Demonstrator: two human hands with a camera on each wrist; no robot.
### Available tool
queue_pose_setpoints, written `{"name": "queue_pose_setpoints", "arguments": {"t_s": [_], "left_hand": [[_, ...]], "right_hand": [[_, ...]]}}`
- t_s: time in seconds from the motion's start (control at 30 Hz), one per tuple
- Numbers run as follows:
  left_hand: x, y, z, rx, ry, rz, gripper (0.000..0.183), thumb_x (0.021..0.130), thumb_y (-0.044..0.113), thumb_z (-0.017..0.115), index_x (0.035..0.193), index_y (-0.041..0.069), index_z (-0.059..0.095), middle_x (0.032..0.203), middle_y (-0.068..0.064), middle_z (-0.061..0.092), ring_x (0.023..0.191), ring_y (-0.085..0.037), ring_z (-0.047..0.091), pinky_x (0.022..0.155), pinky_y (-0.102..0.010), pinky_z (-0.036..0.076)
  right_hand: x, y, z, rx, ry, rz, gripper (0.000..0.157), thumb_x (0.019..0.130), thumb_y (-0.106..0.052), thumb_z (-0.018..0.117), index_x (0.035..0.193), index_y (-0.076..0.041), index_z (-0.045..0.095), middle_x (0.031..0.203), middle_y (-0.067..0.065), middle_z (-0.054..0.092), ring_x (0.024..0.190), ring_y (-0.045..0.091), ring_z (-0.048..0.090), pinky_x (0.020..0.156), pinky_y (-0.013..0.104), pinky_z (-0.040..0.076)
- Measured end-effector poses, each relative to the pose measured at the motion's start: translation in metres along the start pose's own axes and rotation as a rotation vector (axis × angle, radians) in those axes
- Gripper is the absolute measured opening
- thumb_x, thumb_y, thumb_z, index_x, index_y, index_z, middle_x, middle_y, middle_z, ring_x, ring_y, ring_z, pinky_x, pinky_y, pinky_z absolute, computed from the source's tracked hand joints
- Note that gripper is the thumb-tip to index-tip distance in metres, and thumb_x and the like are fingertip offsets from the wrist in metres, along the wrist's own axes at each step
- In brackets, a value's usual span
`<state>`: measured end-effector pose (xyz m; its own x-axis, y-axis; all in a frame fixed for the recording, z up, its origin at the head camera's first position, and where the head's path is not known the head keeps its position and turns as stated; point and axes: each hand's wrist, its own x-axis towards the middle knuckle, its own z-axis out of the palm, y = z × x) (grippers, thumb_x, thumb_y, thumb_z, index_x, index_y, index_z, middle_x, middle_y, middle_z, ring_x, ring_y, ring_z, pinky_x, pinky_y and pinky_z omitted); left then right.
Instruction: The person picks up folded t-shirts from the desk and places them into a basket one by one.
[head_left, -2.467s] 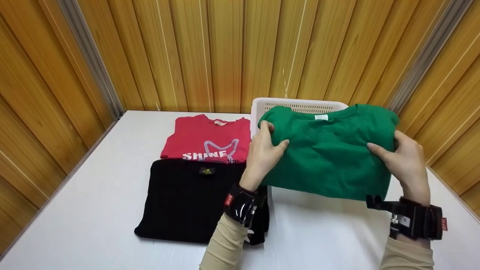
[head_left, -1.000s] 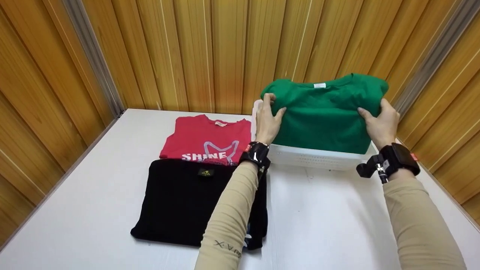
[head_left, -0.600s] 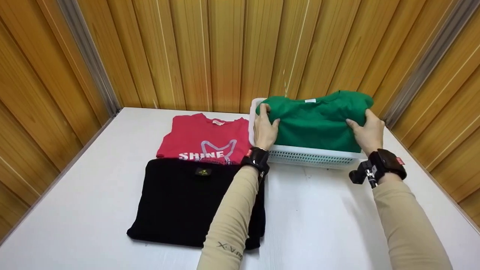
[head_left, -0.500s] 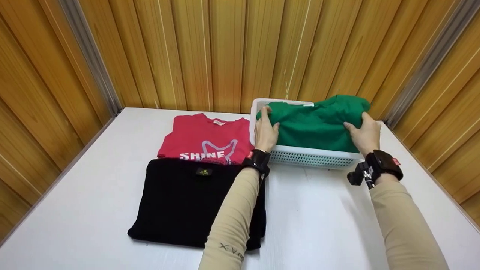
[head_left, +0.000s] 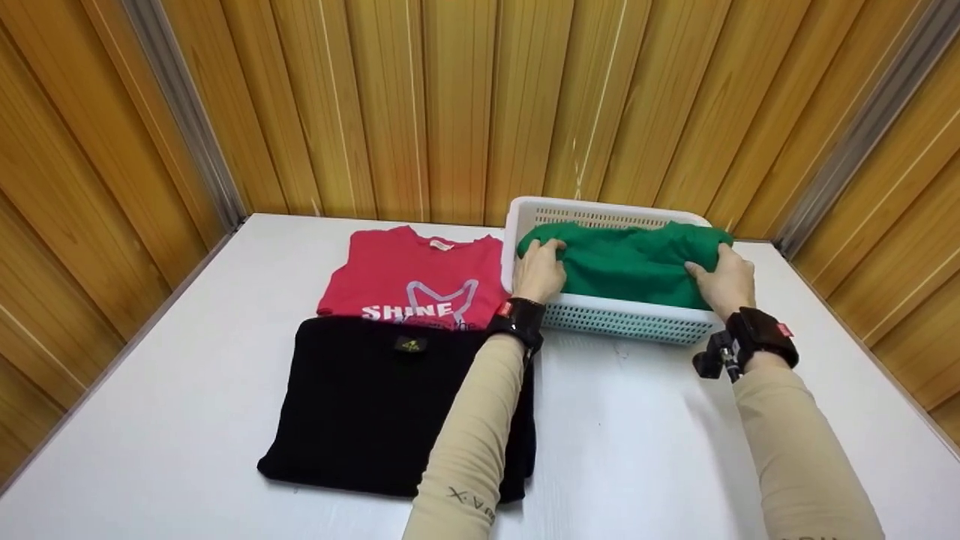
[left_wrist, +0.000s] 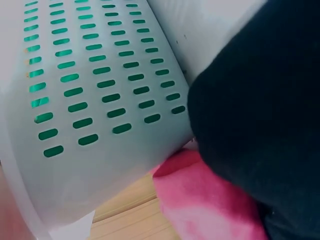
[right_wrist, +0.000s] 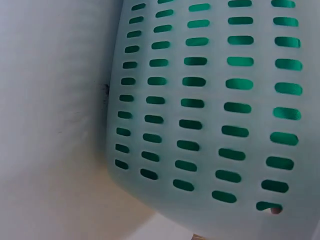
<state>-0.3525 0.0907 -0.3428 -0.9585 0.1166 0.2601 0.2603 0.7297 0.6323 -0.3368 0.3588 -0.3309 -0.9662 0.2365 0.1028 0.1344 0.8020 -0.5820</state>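
A folded green T-shirt [head_left: 630, 262] lies mostly inside a white perforated basket [head_left: 630, 321], its front part sagging below the near rim. At the shirt's left end my left hand [head_left: 541, 271] grips the cloth with bent fingers, close over the basket's left corner. My right hand [head_left: 726, 281] pinches the right end, thumb on top and the other fingers partly hidden behind. Green cloth shows through the slots of the basket wall [left_wrist: 90, 172] in the left wrist view. The right wrist view also faces the slotted basket wall [right_wrist: 210, 110], with a fingertip visible through a low slot.
Left of the basket lies a folded red T-shirt [head_left: 405, 266] with "SHINE" lettering. A folded black garment [head_left: 375, 420] overlaps its lower edge, partly under my left forearm. All rest on a white table [head_left: 630, 450] before wood-patterned wall panels [head_left: 450, 112].
Both hands carried the green T-shirt away from me over the basket, then lowered it inside. The left hand has turned and its thumb no longer points up. Red and black garments stay put.
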Motion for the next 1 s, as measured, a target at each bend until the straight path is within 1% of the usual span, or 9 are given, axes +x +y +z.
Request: {"name": "queue_pose_setpoints", "arguments": {"t_s": [0.17,0.33,0.47,0.6,0.7,0.77,0.83,0.93,1.0], "left_hand": [[0.001,0.001,-0.001,0.108,-0.132,-0.046,0.046,0.093,0.015,0.05,0.138,0.021,0.049,0.136,-0.006,0.051,0.117,-0.022,0.057,0.098,-0.035,0.047],[0.0,0.003,-0.003,0.174,-0.211,-0.079,0.054,0.092,0.02,0.053,0.145,0.024,0.04,0.15,-0.008,0.038,0.13,-0.024,0.049,0.102,-0.038,0.044],[-0.001,0.005,-0.001,0.202,-0.18,-0.1,0.045,0.092,0.022,0.053,0.137,0.018,0.05,0.142,-0.012,0.047,0.126,-0.025,0.053,0.099,-0.039,0.047],[-0.001,0.005,0.002,0.225,-0.13,-0.095,0.033,0.091,0.019,0.052,0.123,0.012,0.059,0.125,-0.011,0.059,0.112,-0.025,0.061,0.091,-0.038,0.051],[0.0,0.004,0.003,0.224,-0.13,-0.087,0.032,0.091,0.019,0.053,0.121,0.012,0.059,0.123,-0.01,0.06,0.111,-0.024,0.061,0.091,-0.038,0.051],[0.0,0.004,0.004,0.227,-0.124,-0.081,0.031,0.092,0.02,0.053,0.121,0.012,0.06,0.122,-0.01,0.06,0.11,-0.024,0.061,0.091,-0.038,0.051],[0.0,0.003,0.004,0.22,-0.114,-0.071,0.031,0.092,0.02,0.053,0.121,0.013,0.06,0.121,-0.009,0.061,0.109,-0.024,0.062,0.09,-0.038,0.051],[0.002,0.002,0.003,0.161,-0.081,-0.042,0.029,0.092,0.018,0.053,0.119,0.014,0.062,0.119,-0.007,0.062,0.108,-0.022,0.062,0.089,-0.035,0.051],[0.003,0.0,0.001,0.074,-0.041,-0.009,0.028,0.092,0.014,0.052,0.117,0.013,0.064,0.117,-0.007,0.063,0.106,-0.022,0.062,0.088,-0.034,0.051]], "right_hand": [[0.002,0.001,0.002,-0.06,-0.072,0.003,0.068,0.099,-0.023,0.047,0.145,0.014,0.013,0.144,0.041,0.025,0.133,0.055,0.028,0.108,0.062,0.028],[0.001,-0.001,0.005,-0.115,-0.169,-0.029,0.067,0.098,-0.02,0.048,0.143,0.015,0.016,0.14,0.043,0.028,0.131,0.055,0.031,0.108,0.063,0.028],[0.0,0.0,0.005,-0.173,-0.234,-0.04,0.06,0.096,-0.021,0.048,0.136,0.019,0.028,0.132,0.043,0.039,0.121,0.051,0.043,0.105,0.06,0.035],[-0.001,0.0,0.005,-0.218,-0.243,-0.022,0.055,0.095,-0.022,0.048,0.125,0.023,0.037,0.12,0.042,0.047,0.103,0.043,0.051,0.094,0.056,0.043],[-0.002,0.001,0.005,-0.248,-0.245,-0.015,0.051,0.093,-0.02,0.048,0.121,0.022,0.041,0.113,0.038,0.051,0.095,0.039,0.052,0.087,0.053,0.047],[-0.003,0.0,0.006,-0.268,-0.222,-0.018,0.045,0.092,-0.017,0.047,0.116,0.02,0.045,0.107,0.034,0.053,0.089,0.036,0.052,0.081,0.05,0.047],[-0.005,-0.001,0.007,-0.289,-0.165,-0.044,0.04,0.09,-0.014,0.047,0.113,0.019,0.047,0.104,0.033,0.054,0.087,0.037,0.053,0.078,0.052,0.047],[-0.008,-0.005,0.01,-0.292,-0.016,-0.105,0.039,0.087,-0.008,0.046,0.118,0.016,0.048,0.109,0.035,0.054,0.097,0.046,0.054,0.082,0.059,0.046],[-0.01,-0.01,0.012,-0.264,0.098,-0.157,0.041,0.086,-0.005,0.044,0.122,0.013,0.049,0.115,0.036,0.052,0.105,0.051,0.051,0.085,0.063,0.043]]}}
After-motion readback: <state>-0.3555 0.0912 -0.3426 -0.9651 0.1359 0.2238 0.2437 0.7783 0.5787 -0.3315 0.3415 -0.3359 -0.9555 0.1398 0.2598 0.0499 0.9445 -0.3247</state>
